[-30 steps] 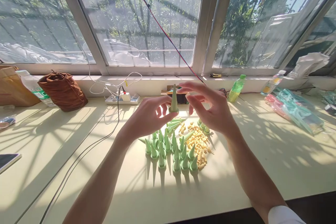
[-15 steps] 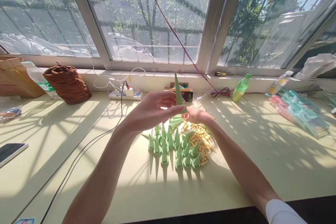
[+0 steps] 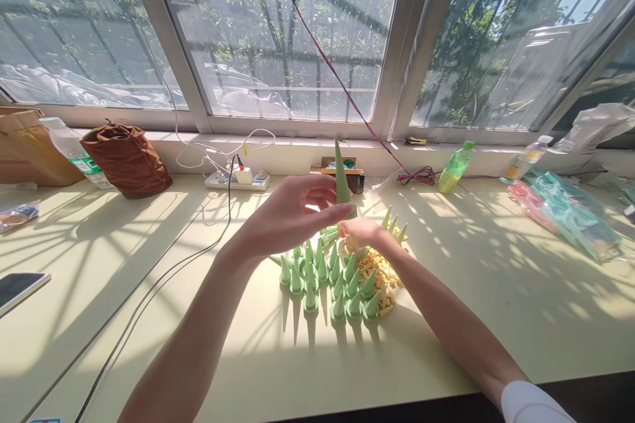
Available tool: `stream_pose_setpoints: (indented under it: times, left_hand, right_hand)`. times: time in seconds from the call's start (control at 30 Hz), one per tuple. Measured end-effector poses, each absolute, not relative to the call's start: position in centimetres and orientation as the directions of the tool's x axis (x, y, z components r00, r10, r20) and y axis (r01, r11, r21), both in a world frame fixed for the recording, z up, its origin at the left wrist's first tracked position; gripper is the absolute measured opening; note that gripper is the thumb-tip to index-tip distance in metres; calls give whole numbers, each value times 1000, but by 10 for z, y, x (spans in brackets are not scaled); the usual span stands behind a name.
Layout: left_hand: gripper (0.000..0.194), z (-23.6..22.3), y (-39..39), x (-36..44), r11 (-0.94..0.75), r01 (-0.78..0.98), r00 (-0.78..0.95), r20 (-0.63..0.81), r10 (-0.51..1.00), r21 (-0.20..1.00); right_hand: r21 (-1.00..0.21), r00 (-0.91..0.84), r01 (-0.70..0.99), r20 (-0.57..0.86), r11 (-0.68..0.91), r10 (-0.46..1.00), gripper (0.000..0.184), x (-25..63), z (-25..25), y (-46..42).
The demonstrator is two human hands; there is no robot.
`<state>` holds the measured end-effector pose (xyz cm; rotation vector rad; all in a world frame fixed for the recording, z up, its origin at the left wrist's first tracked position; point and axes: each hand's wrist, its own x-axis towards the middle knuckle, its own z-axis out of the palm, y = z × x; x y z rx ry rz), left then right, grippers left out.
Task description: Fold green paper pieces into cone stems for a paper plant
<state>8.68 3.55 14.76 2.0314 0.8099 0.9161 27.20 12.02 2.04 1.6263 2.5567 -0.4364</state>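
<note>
A tall, pointed green cone [image 3: 341, 175] stands upright in my left hand [image 3: 292, 215], thumb and fingers closed around its lower part. Just below and right of the cone's base is my right hand [image 3: 364, 232], its fingers curled together; whatever they hold is hidden. Beneath both hands, several green cones on round bases [image 3: 311, 297] stand in rows on the table. A heap of small yellowish pegs [image 3: 381, 271] lies right of them, partly covered by my right forearm. More green cones [image 3: 389, 219] show behind my right wrist.
Along the window side of the pale table [image 3: 278, 377] are a power strip [image 3: 215, 180], a brown cloth bag [image 3: 127, 158] and a green bottle [image 3: 456, 166]. Plastic packets [image 3: 570, 208] lie at right, a phone [image 3: 22, 289] at left. A dark cable [image 3: 163, 271] crosses the left side.
My right hand has dropped slightly toward me and lower, below the cone's base. My left hand has shifted a little right, still holding the cone.
</note>
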Motion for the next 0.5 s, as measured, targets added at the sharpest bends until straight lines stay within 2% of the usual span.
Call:
stream_pose_setpoints:
  times: [0.3, 0.5]
  left_hand:
    - [18, 144, 40, 84, -515, 230, 512, 348, 786, 826]
    - [21, 143, 42, 84, -537, 242, 498, 372, 784, 808]
  right_hand:
    - [-155, -470, 882, -221, 445, 854, 23, 270, 23, 121]
    - [-132, -482, 876, -224, 463, 847, 25, 270, 22, 122]
